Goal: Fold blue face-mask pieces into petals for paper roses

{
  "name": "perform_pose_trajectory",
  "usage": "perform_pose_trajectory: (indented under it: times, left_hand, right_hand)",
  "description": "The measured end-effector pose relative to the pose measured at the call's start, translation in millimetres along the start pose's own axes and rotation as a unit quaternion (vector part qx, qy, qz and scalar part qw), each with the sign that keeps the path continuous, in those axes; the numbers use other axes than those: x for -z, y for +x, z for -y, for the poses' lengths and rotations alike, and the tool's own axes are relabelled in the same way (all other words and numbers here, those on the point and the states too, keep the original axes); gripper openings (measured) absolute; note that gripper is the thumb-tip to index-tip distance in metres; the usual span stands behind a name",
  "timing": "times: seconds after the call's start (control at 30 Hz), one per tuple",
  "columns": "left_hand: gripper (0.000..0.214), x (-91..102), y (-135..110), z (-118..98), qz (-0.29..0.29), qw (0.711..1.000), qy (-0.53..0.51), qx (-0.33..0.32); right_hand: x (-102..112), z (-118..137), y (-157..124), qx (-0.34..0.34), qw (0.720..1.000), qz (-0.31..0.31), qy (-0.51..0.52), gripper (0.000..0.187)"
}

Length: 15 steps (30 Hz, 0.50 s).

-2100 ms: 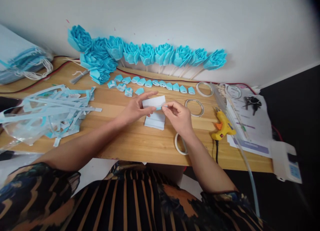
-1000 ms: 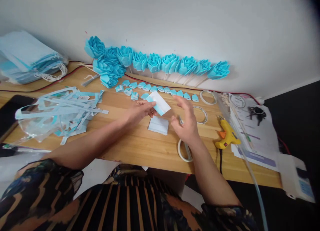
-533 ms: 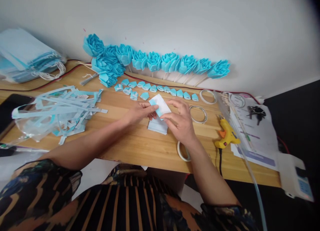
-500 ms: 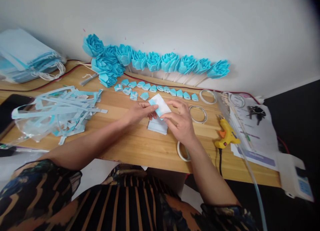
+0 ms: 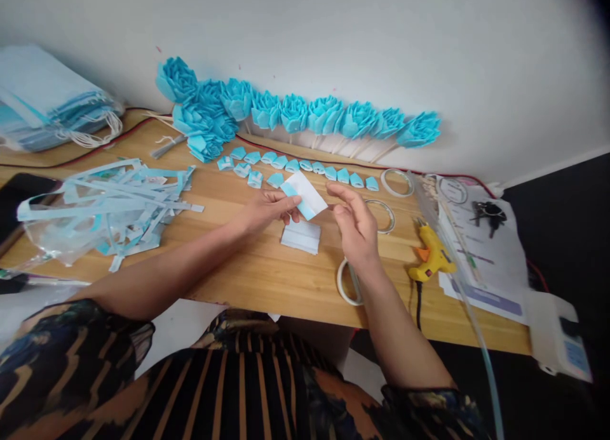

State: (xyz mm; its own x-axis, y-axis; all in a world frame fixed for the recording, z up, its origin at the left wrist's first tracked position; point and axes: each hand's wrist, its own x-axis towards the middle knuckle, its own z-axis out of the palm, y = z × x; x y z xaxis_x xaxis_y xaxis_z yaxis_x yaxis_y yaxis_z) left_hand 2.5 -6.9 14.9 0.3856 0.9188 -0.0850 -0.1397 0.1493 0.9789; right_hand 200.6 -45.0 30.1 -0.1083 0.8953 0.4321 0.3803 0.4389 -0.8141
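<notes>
Between thumb and fingers, my left hand (image 5: 274,208) pinches a folded piece of white and blue fabric (image 5: 305,195) by its left edge. To its right is my right hand (image 5: 355,224), its fingers apart, near the piece's right corner and holding nothing. Below the held piece lies a small stack of pale blue fabric pieces (image 5: 301,237) on the wooden table. Several small folded blue petals (image 5: 291,166) are set out in rows beyond my hands.
Blue flowers on sticks (image 5: 324,115) lean along the wall. Cut strips (image 5: 138,205) are heaped at left, with stacked face masks (image 5: 52,103) behind. At right are tape rolls (image 5: 396,183), a yellow glue gun (image 5: 431,253), keys (image 5: 489,214) and a white power strip (image 5: 557,332).
My right hand has let go of the fabric piece and moved slightly right, its fingers now apart. The left hand still holds the piece, whose blue band shows more fully.
</notes>
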Motion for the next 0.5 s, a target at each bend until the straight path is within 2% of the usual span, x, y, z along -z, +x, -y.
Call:
perform_pose_trajectory:
  times: [0.07,0.17,0.33,0.5]
  left_hand:
    - [0.042,-0.1,-0.3,0.0,0.004,1.0,0.003,-0.002]
    - [0.041,-0.4,-1.8,-1.3,0.009,0.999,0.034,-0.006]
    - [0.037,-1.1,-4.4,-4.7,0.03,0.996,0.085,-0.004]
    - [0.034,-2.4,-4.9,-5.8,0.029,0.996,0.087,-0.001]
  right_hand:
    - [-1.2,-1.3,-0.1,-0.04,0.998,0.006,0.039,0.032]
    - [-4.6,-4.5,-1.2,-0.062,0.996,0.02,0.058,0.037]
    - [-7.4,-7.4,-4.4,-0.087,0.996,0.018,0.021,0.037]
    - [-7.8,-6.8,-5.0,-0.086,0.996,0.002,0.008,0.034]
